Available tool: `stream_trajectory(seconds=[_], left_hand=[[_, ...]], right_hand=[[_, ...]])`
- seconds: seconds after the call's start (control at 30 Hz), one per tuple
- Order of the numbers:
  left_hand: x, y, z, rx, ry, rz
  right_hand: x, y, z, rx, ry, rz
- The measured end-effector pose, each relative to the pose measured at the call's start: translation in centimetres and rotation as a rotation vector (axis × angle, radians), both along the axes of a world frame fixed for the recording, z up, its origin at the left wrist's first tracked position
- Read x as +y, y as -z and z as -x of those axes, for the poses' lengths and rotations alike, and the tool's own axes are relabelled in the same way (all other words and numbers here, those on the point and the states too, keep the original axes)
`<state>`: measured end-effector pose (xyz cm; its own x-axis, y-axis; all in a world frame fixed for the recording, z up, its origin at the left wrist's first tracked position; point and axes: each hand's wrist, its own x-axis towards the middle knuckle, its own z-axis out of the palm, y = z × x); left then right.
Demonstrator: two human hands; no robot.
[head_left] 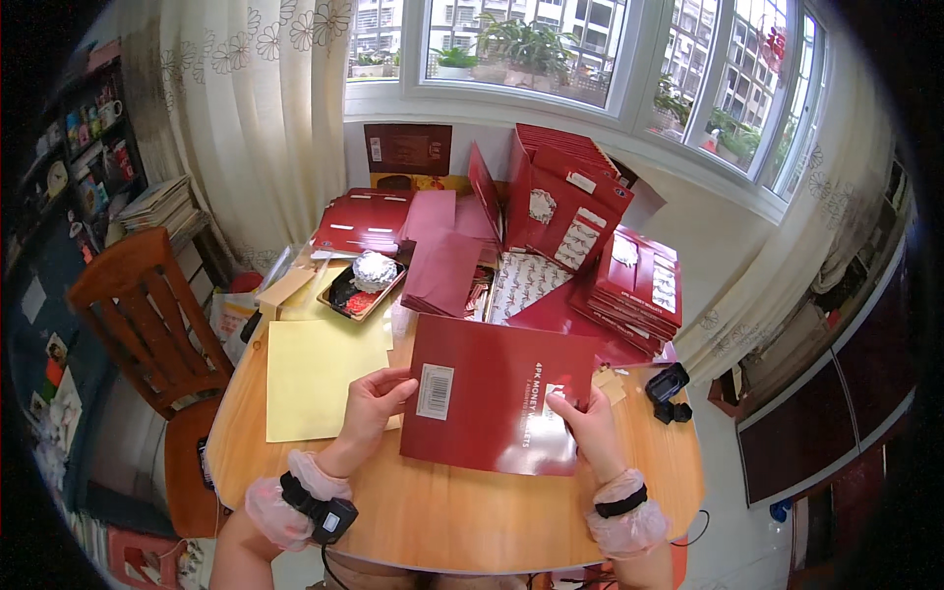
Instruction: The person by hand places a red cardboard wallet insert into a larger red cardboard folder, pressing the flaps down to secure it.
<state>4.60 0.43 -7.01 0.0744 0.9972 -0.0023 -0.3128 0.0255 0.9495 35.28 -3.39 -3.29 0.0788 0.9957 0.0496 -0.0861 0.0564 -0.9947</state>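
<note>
Partly hidden behind a dark-red card folder [492,398]
The folder conceals its own far face and most fingers of the left hand [374,401] and right hand [589,429]. Fine print on its barcode label [436,391] is too small to read. A foil ball [375,270] covers part of a black tray [341,291]. Both forearms [244,556] run off the lower edge.

pink translucent cuffs [637,536] | black wrist straps [621,502] | left: boxy black device [334,521], dark cable [327,564]
</note>
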Motion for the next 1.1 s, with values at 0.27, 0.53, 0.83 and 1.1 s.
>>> stream_trajectory(seconds=[0.27, 0.53, 0.83, 1.1], left_hand=[[0.1, 0.4, 0.4, 0.055, -0.054, 0.028], [0.4, 0.3, 0.3, 0.021, -0.003, 0.035], [0.2, 1.1, 0.3, 0.035, 0.131, -0.123], [0.3, 1.2, 0.2, 0.004, 0.132, -0.103]], right_hand=[[0.0, 0.5, 0.1, -0.054, -0.005, 0.022], [0.5, 1.2, 0.1, -0.014, 0.067, -0.017], [0.5, 0.6, -0.1, 0.023, 0.097, -0.055], [0.8, 1.1, -0.6, -0.027, 0.085, -0.064]])
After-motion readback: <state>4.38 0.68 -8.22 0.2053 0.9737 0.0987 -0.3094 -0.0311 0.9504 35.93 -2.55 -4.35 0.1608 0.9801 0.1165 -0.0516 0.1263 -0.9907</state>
